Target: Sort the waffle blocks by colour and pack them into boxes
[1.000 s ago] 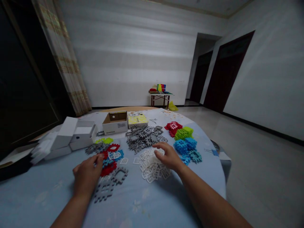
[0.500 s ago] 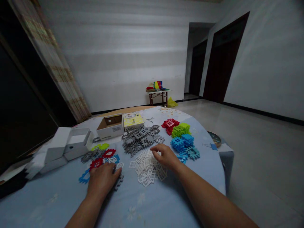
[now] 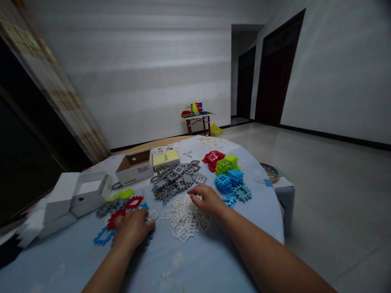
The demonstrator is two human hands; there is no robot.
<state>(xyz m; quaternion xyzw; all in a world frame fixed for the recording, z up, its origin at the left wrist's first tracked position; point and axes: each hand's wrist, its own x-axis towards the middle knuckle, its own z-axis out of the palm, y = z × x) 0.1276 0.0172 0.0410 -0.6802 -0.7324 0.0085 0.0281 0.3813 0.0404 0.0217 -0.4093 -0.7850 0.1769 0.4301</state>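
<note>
Here's the heap of small white plastic lattice pieces [image 3: 183,224], spread on the pale blue floral tablecloth [image 3: 171,260], and the right hand [image 3: 209,202] is right over its far right edge, loosely curled, thumb and forefinger slightly parted. Over on the left, the left hand [image 3: 131,230] is palm down among the coloured pieces, thumb spread from the fingers; whether it grips anything, I can't tell. A dark grey toothed piece [image 3: 148,241] peeks out beneath it, with a blue toothed plastic frame [image 3: 103,237] just beside and a red toothed plastic frame [image 3: 134,202] beyond. Behind the white heap sits a big pile of grey toothed plastic pieces [image 3: 174,181]; to its right, red [image 3: 214,158], lime-green [image 3: 227,164] and blue stacks [image 3: 224,184]. Farther back, an open cardboard box [image 3: 136,174] stands beside a yellow-and-white box [image 3: 166,158].
</note>
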